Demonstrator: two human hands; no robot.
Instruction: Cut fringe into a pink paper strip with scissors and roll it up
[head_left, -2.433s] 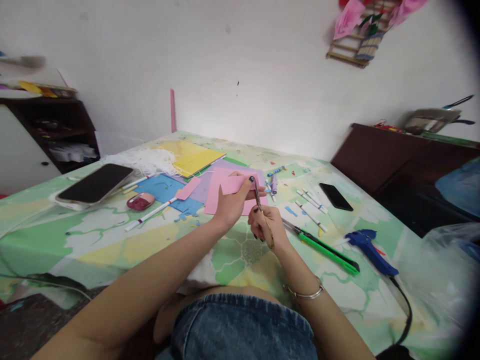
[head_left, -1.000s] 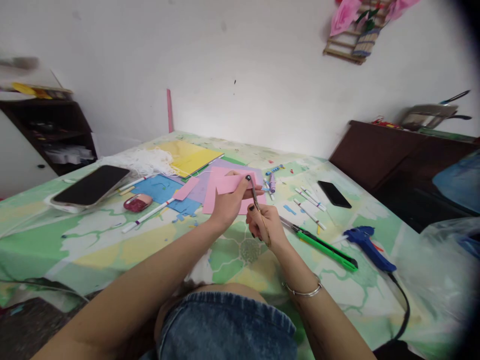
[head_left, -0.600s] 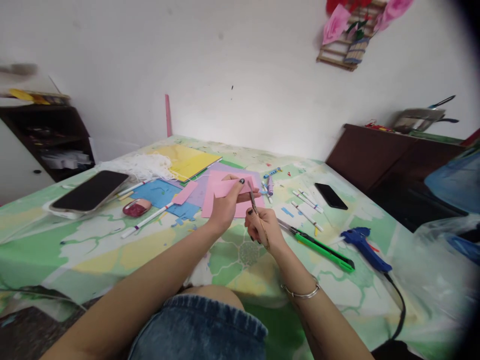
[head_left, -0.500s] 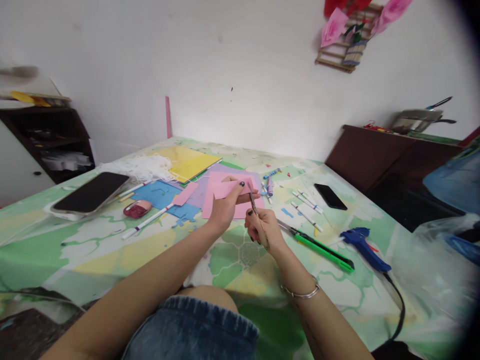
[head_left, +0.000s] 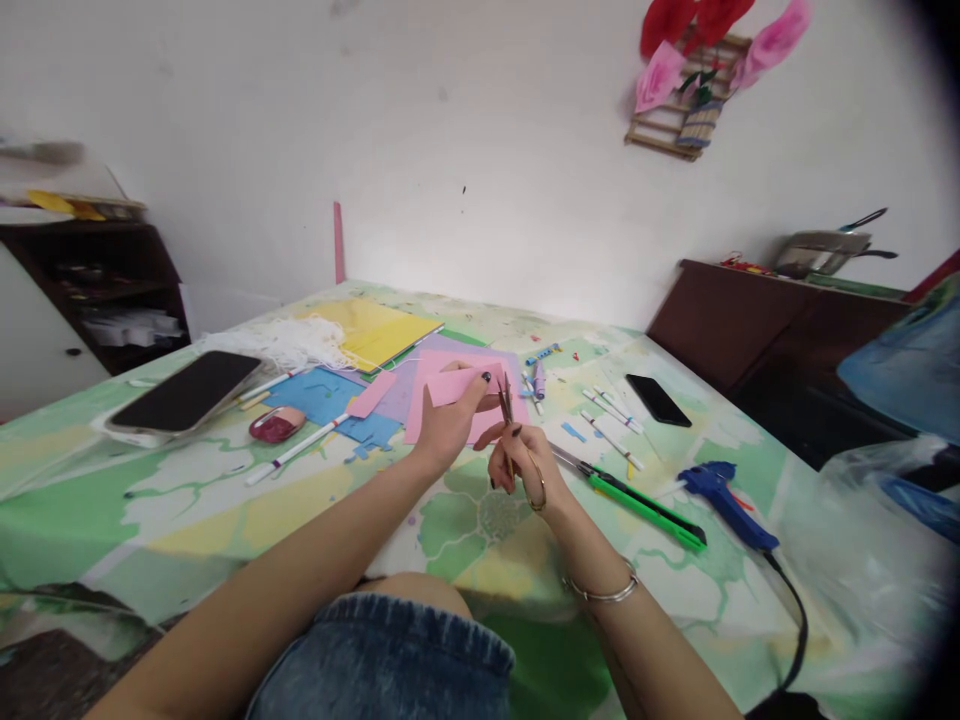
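Head view: the left hand (head_left: pixel 447 430) has its grip closed on a folded-looking pink paper strip (head_left: pixel 448 388), thumb on top, above the flat pink sheet (head_left: pixel 415 424) on the counter (head_left: pixel 225 505). The right hand (head_left: pixel 536 472) closes around the handles of the scissors (head_left: pixel 507 406), their blades slightly apart at the strip's right end. A utility knife (head_left: pixel 637 506) lies to the right of the sheet. The strip looks light, fairly stiff yet easily creased; a flat pinch behind the blades suits it.

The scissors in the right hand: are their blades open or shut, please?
Slightly open: the scissors show two blade tips apart, near the pink paper in the left hand.
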